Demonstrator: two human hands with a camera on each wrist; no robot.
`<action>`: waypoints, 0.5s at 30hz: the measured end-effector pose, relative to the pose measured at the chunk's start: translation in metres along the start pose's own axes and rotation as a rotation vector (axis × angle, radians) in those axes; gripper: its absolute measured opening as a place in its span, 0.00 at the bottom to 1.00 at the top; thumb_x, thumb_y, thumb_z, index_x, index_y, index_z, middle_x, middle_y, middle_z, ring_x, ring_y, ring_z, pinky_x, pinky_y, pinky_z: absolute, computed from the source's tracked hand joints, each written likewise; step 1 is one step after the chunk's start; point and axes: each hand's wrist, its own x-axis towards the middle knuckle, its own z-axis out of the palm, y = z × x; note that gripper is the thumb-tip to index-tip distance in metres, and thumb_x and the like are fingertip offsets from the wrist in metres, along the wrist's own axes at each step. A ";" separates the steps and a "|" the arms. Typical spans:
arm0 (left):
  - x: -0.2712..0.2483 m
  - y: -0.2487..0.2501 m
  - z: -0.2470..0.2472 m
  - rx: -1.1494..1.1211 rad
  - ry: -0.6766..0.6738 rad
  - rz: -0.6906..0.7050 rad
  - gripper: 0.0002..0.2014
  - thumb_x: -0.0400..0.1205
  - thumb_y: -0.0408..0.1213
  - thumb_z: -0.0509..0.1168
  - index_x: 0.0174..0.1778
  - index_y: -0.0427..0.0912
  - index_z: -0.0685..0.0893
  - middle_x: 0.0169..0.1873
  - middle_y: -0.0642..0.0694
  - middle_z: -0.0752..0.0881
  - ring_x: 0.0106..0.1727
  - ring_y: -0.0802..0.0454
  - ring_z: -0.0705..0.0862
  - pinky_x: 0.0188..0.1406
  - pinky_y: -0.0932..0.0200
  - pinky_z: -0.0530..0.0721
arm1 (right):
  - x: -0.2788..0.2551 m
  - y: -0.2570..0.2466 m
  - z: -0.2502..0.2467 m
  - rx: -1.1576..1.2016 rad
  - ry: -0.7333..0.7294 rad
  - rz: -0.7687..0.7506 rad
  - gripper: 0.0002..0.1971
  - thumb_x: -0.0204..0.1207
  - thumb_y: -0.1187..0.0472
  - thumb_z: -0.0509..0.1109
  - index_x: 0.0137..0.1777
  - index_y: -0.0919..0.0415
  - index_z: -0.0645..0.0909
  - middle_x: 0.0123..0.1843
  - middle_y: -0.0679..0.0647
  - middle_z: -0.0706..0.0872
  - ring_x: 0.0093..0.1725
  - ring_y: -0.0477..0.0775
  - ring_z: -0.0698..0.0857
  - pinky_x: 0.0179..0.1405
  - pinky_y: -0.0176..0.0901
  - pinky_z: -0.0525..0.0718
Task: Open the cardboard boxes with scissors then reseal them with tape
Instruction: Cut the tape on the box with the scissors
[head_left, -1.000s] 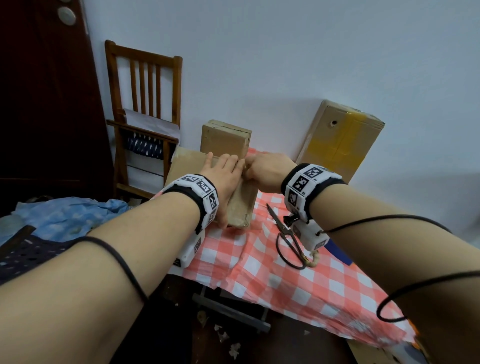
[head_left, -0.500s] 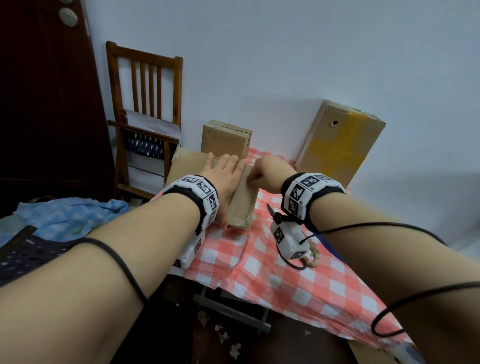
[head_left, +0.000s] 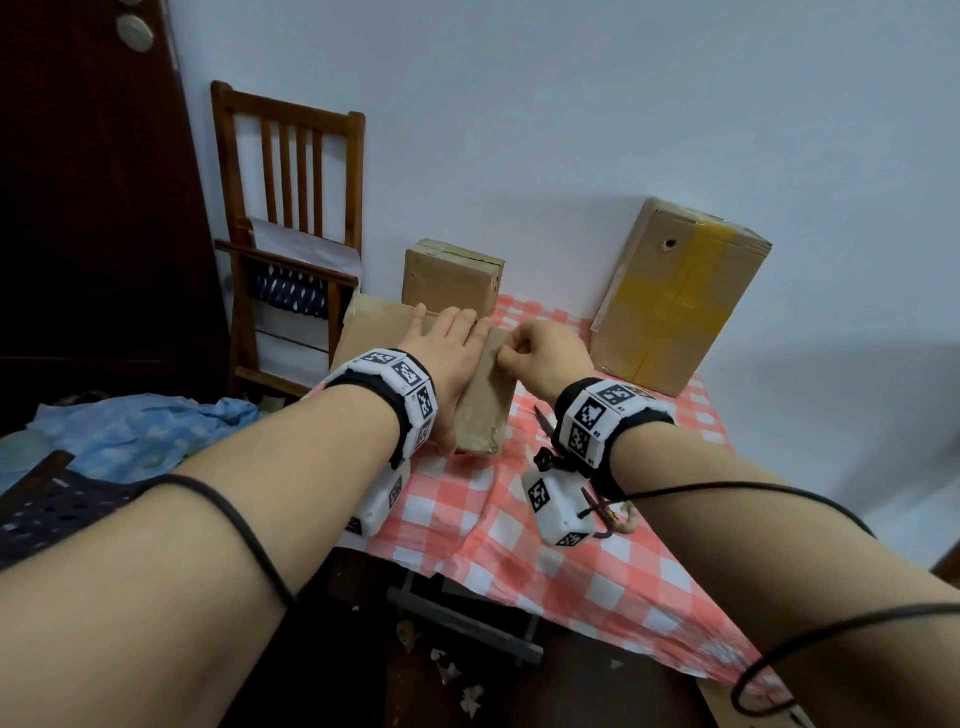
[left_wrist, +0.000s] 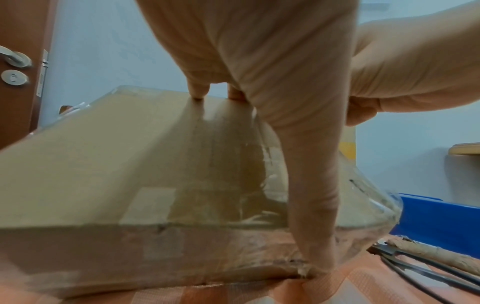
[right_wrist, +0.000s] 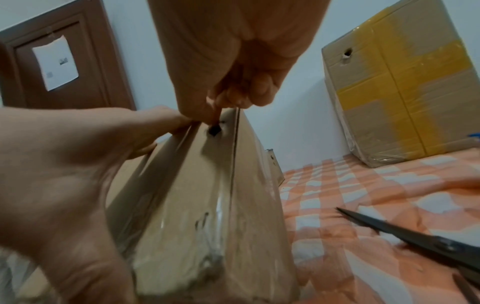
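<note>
A flat cardboard box (head_left: 483, 410) wrapped in clear tape lies at the left of the red-checked tablecloth (head_left: 519, 545). My left hand (head_left: 452, 343) presses flat on its top, fingers straight, thumb down the near side (left_wrist: 309, 205). My right hand (head_left: 506, 356) is curled at the box's right top edge. In the right wrist view its thumb and forefinger (right_wrist: 221, 107) pinch a strip of clear tape beside a small dark hole in the box (right_wrist: 207, 205). Black scissors (head_left: 543, 421) lie on the cloth under my right wrist, closed, also seen in the right wrist view (right_wrist: 415, 236).
A small upright box (head_left: 452, 280) stands behind the flat one. A big box with yellow tape (head_left: 675, 306) leans on the wall at right. A beige tape roll (head_left: 631, 519) lies by the scissors' handles. A wooden chair (head_left: 291, 208) and a dark door (head_left: 78, 208) stand left.
My right hand has drawn back toward me along the box's top edge, still curled and pinching. The left hand stays flat on the box.
</note>
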 end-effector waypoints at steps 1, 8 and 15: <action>0.000 -0.001 0.001 -0.007 0.001 0.005 0.77 0.52 0.65 0.81 0.82 0.36 0.35 0.81 0.38 0.47 0.83 0.39 0.46 0.80 0.32 0.49 | 0.000 0.001 -0.002 0.069 0.058 0.024 0.07 0.76 0.61 0.66 0.40 0.61 0.82 0.36 0.50 0.85 0.37 0.49 0.82 0.39 0.43 0.79; 0.011 -0.005 -0.003 -0.378 0.152 -0.025 0.42 0.74 0.63 0.67 0.79 0.44 0.62 0.77 0.43 0.66 0.78 0.44 0.62 0.79 0.38 0.56 | -0.004 0.008 -0.010 0.492 -0.107 0.198 0.22 0.77 0.70 0.66 0.71 0.62 0.78 0.51 0.54 0.85 0.37 0.49 0.82 0.31 0.41 0.83; 0.018 -0.001 -0.006 -0.560 0.261 -0.128 0.21 0.83 0.49 0.64 0.70 0.47 0.74 0.68 0.45 0.75 0.71 0.45 0.70 0.77 0.44 0.62 | -0.001 0.013 -0.012 0.517 -0.096 0.158 0.13 0.76 0.71 0.71 0.60 0.67 0.83 0.42 0.54 0.85 0.33 0.50 0.83 0.37 0.39 0.87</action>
